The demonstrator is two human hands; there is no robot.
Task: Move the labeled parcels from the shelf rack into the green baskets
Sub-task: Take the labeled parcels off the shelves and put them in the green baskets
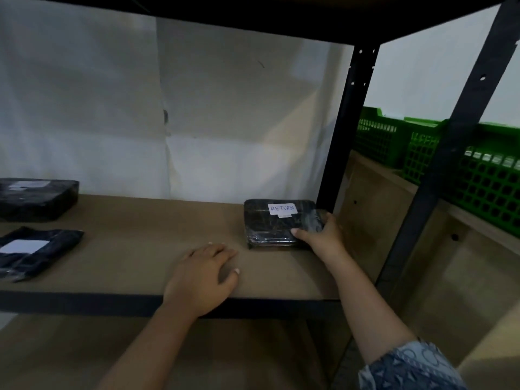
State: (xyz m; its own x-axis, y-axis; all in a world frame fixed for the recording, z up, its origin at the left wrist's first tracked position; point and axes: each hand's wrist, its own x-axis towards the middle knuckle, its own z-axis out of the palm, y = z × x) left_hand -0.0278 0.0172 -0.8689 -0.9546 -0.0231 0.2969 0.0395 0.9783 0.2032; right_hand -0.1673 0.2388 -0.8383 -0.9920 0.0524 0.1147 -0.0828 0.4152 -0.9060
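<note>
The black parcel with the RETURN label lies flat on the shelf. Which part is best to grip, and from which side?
Probably the near right corner of the RETURN parcel, from the front, thumb on top, fingers round the edge, as the right hand grips it. It lies flat and thin, and the rack post crowds its far right.

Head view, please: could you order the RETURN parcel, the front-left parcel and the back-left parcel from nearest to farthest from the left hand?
From the left hand, resting on the shelf:
1. RETURN parcel, just to its right, held by the right hand.
2. Front-left parcel, at the shelf's near left.
3. Back-left parcel, behind that one, deeper in.
</note>
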